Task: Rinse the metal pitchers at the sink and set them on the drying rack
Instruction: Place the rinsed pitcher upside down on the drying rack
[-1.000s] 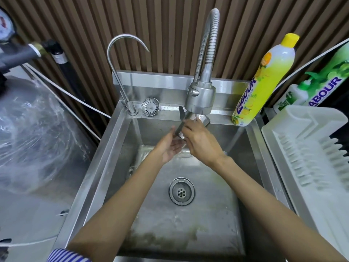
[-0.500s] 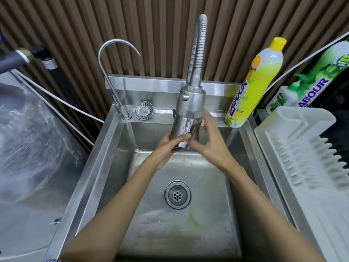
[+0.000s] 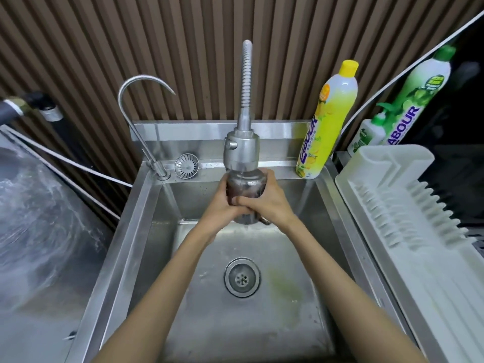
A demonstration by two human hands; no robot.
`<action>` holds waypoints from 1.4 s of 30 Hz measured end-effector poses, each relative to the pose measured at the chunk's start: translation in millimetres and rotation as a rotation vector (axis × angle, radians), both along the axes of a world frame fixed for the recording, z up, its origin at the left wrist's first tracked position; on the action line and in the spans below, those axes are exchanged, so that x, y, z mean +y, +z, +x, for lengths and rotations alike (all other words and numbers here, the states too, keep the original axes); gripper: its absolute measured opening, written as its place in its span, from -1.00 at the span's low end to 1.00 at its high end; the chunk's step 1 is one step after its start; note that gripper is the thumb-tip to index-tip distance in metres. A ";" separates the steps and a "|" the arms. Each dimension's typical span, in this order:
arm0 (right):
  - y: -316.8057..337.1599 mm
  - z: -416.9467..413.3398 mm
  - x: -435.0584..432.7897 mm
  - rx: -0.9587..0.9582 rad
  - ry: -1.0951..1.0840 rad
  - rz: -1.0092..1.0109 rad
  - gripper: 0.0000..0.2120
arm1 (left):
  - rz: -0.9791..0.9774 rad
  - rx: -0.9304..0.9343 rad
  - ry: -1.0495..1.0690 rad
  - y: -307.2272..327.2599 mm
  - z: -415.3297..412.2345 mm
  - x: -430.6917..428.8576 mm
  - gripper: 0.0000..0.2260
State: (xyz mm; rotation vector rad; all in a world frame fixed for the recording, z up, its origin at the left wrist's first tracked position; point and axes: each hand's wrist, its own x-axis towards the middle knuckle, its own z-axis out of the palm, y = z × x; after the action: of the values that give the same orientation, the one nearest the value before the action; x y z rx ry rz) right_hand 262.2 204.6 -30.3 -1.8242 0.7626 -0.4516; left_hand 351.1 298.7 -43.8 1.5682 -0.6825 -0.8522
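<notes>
A small metal pitcher (image 3: 245, 187) is held upright directly under the head of the flexible spray tap (image 3: 242, 152), over the back of the steel sink (image 3: 146, 205). My left hand (image 3: 224, 205) wraps its left side and my right hand (image 3: 269, 201) wraps its right side, fingers meeting across the front. Water runs onto it and drips from its base. The white plastic drying rack (image 3: 398, 205) lies to the right of the sink with no pitcher on it.
A thin curved tap (image 3: 141, 113) and a loose strainer (image 3: 186, 165) sit at the sink's back left. A yellow detergent bottle (image 3: 327, 121) stands at the back right corner, green bottles (image 3: 416, 100) behind the rack. The drain (image 3: 242, 277) is mid-basin. A wet steel counter (image 3: 39, 231) lies left.
The pitcher has been turned upright and raised close under the spray head, and both hands now clasp it from either side. The view has also tilted upward.
</notes>
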 end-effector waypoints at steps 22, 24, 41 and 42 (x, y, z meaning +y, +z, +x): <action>76.7 -233.4 -162.6 0.292 -0.421 -0.238 -0.26 | -0.242 -0.089 -0.524 66.1 -160.8 -164.9 -0.54; 68.1 -244.8 -172.7 0.366 -0.390 -0.243 -0.24 | -0.212 -0.084 -0.511 58.7 -172.9 -175.4 -0.58; 18.2 -264.2 -228.3 0.601 0.069 -0.290 -0.35 | 0.057 -0.399 -0.451 12.6 -224.7 -228.0 -0.56; 13.6 -264.3 -226.5 0.619 0.067 -0.290 -0.32 | 0.056 -0.429 -0.454 9.5 -225.9 -227.5 -0.56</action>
State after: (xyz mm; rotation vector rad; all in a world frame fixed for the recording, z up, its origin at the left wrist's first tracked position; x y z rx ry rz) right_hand -2.1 -21.9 -16.7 -2.2902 1.0868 0.0673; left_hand 125.2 71.1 -34.4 1.6926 -1.3708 -0.8699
